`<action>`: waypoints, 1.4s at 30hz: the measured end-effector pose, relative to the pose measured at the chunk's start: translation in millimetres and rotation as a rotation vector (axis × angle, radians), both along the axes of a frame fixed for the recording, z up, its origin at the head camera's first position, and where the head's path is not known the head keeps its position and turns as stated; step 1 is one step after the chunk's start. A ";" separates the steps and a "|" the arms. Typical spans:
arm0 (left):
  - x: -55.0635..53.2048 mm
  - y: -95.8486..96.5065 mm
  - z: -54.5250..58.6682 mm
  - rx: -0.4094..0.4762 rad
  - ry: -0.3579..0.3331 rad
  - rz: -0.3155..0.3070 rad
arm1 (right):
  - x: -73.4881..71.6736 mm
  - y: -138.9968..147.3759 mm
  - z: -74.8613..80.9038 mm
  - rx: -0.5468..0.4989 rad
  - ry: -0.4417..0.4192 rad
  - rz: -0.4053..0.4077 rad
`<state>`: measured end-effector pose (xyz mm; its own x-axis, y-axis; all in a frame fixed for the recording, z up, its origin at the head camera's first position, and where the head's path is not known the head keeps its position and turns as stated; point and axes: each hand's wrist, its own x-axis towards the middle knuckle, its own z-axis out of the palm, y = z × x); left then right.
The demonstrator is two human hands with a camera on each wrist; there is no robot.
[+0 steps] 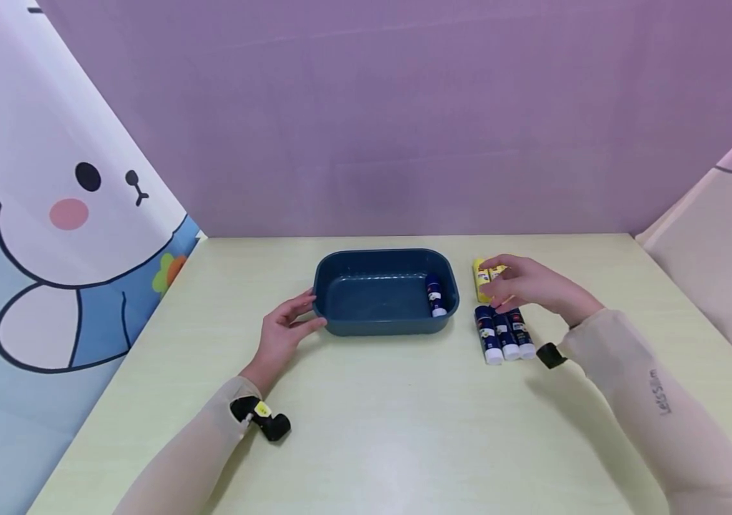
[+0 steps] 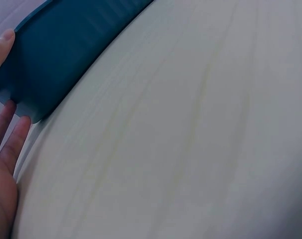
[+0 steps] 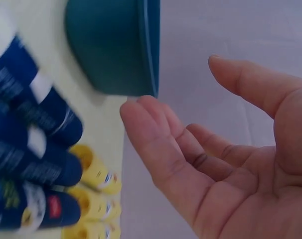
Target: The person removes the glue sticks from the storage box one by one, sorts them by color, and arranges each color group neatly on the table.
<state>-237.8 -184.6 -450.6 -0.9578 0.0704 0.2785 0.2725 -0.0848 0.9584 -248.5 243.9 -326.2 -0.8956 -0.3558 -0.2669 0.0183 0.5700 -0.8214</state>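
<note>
A dark teal plastic basin (image 1: 385,327) stands on the table. My left hand (image 1: 282,336) touches its left end, thumb by the front corner and fingers fairly straight against the wall; the left wrist view shows these fingers (image 2: 15,144) at the basin's corner. Inside, at the right end, lies a navy glue stick (image 1: 434,295). My right hand (image 1: 530,286) hovers, holding nothing, over the yellow glue sticks (image 1: 480,279), partly hiding them. In front of those, three navy glue sticks (image 1: 488,336) with white ends lie side by side. In the right wrist view the thumb stands apart from the bent fingers (image 3: 161,154).
The pale wooden table (image 1: 366,422) extends toward me in front of the basin. A purple cloth (image 1: 366,129) hangs behind its back edge. Printed cartoon fabric (image 1: 70,286) borders the left side, and pale fabric (image 1: 726,272) the right.
</note>
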 end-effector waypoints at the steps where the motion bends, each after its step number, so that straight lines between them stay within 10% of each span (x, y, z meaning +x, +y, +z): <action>1: -0.1 0.2 -0.1 0.001 0.000 0.000 | -1.3 -2.6 0.8 -0.011 0.005 0.003; 42: -1.0 3.3 -0.1 0.003 0.008 0.007 | -49.1 -107.3 -10.8 0.072 -0.064 0.091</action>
<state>-238.8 -181.3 -450.8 -0.9560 0.0625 0.2867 0.2811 -0.0861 0.9558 -297.6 136.7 -337.0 -0.8409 -0.4122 -0.3506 0.0154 0.6294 -0.7769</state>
